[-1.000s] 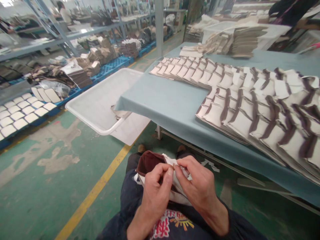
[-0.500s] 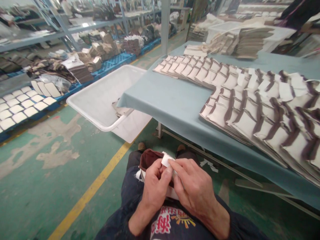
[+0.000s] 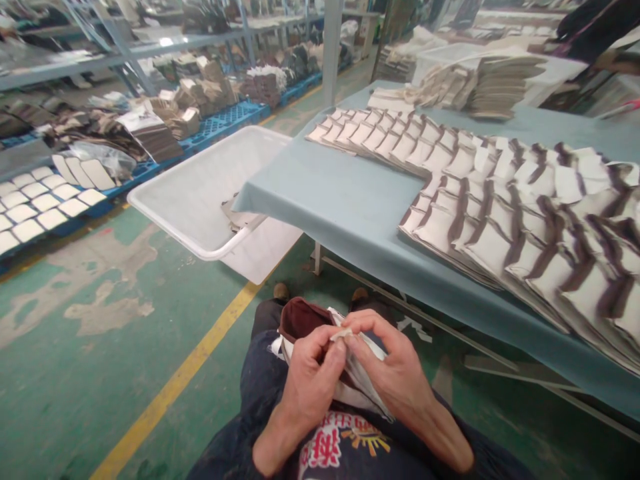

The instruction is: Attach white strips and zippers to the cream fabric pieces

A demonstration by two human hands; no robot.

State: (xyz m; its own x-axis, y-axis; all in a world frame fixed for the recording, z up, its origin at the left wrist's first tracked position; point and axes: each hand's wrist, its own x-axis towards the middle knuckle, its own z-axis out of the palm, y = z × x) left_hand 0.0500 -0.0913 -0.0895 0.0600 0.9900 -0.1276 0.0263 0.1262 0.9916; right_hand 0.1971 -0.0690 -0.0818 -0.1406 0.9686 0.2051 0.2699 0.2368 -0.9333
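A sewn fabric piece (image 3: 304, 320), dark brown inside and off-white outside, lies open like a pouch over my lap. My left hand (image 3: 311, 367) is closed in a pinch on a small white tab (image 3: 341, 335) above it. Thumb and forefinger of my right hand (image 3: 395, 360) close on the same tab from the other side. Whether the tab is attached to the fabric I cannot tell. White cloth of the piece shows under my right hand, and my fingers hide part of its middle.
A blue-covered table (image 3: 320, 177) stands ahead, bearing overlapping rows of off-white and brown fabric pieces (image 3: 495, 220). A white plastic bin (image 3: 175, 193) is left of it. Stacked goods sit on blue pallets (image 3: 240, 113). Part of a person (image 3: 595, 30) shows at the upper right.
The white tab, flat and broad before, is now folded or crumpled between my fingertips. My right fingers have lifted and bent more, and more of the white cloth shows beneath them.
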